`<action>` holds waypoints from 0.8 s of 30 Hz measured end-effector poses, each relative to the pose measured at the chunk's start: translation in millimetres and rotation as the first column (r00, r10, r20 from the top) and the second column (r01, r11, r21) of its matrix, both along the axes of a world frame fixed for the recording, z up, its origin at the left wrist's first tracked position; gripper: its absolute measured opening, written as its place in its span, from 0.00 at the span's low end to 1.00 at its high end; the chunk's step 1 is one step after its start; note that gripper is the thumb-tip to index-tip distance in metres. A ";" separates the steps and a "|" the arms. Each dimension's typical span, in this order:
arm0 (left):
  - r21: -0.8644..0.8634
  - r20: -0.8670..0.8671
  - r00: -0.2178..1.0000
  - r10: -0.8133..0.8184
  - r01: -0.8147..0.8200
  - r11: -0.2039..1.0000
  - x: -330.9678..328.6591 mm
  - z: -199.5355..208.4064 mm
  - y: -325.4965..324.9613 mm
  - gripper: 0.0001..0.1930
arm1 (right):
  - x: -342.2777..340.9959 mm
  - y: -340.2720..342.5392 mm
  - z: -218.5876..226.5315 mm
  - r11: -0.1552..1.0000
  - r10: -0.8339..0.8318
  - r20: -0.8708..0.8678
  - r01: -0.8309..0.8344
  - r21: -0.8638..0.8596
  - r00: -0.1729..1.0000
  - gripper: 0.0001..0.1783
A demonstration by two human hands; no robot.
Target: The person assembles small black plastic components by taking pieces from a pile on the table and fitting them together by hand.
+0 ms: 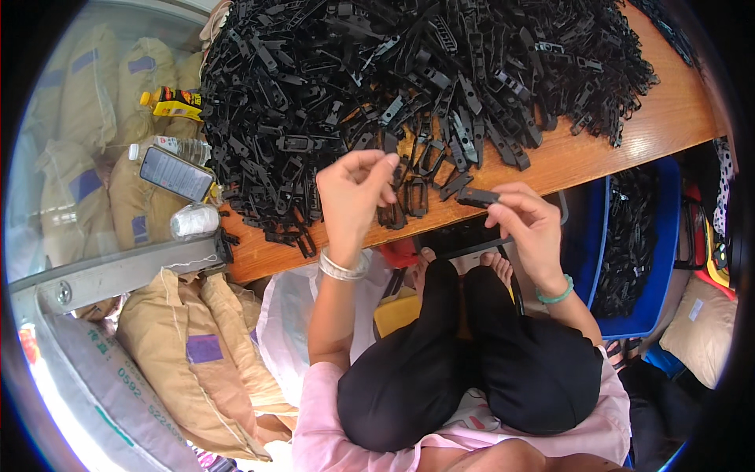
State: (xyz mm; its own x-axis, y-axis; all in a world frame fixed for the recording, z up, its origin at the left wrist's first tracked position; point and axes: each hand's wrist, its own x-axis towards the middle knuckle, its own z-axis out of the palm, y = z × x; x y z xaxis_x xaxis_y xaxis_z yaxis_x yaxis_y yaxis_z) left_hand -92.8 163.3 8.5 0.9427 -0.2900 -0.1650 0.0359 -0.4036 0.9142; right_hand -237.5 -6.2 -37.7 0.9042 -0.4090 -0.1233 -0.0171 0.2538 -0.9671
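Note:
A large heap of black plastic clip parts [314, 86] covers much of the wooden table [550, 169]. My right hand [532, 224] is at the table's front edge, pinching a black plastic clip [476, 197] by its right end between thumb and fingertips. My left hand [351, 193] hovers at the near side of the heap, its thumb and fingers drawn together. Black parts lie right behind those fingertips, so whether a small piece is between them is unclear. Several loose open-framed parts [415, 197] lie on the wood between my hands.
Right of the table, a blue bin [659, 267] holds more black parts [625, 244]. At left are a phone [176, 172], bottles [174, 103] and a white thread spool [195, 221]. Brown sacks [185, 346] stand at lower left, beside a white plastic bag [283, 315].

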 end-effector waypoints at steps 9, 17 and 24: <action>-0.395 0.026 0.967 -0.253 0.242 0.886 -54.8 -13.3 -5.7 0.07 | 5.7 4.4 30.8 0.954 0.041 -0.037 -0.028 0.299 0.998 0.09; -0.376 0.027 0.976 -0.216 0.210 0.903 -60.5 -20.1 -12.4 0.05 | 1.5 4.6 30.1 0.958 0.014 -0.024 -0.006 0.287 1.000 0.09; -0.535 -0.150 0.947 -0.284 0.164 0.829 -66.2 -6.1 -19.1 0.06 | -0.6 8.4 36.9 0.995 0.023 0.005 -0.022 -0.100 1.000 0.06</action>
State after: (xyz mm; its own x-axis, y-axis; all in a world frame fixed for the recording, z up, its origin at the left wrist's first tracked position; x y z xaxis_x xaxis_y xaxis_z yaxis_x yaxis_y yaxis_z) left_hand -159.0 144.2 2.4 0.7995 -0.5878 -0.1238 0.2205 0.0954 0.9707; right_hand -238.0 2.2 -0.7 0.9138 -0.3987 -0.0772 -0.0155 0.1559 -0.9877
